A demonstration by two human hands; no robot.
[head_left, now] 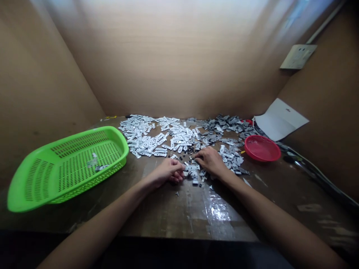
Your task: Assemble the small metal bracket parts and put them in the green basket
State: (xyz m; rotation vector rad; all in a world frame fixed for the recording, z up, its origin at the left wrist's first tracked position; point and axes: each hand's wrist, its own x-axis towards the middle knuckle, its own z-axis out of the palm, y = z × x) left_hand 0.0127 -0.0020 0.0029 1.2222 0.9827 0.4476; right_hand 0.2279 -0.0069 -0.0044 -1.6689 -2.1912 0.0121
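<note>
Tan panels (174,67) wall in a brown worktop (174,220) bearing a green basket (19,186), and to the right of that basket the left hand (169,171) bends its fingers nearly closed, just beside a cluster of small metal parts (192,172). Farther right of the basket, across that cluster, the right hand (209,160) curls downward, thumb near fingertips; whether either hand grips a part cannot be told.
</note>
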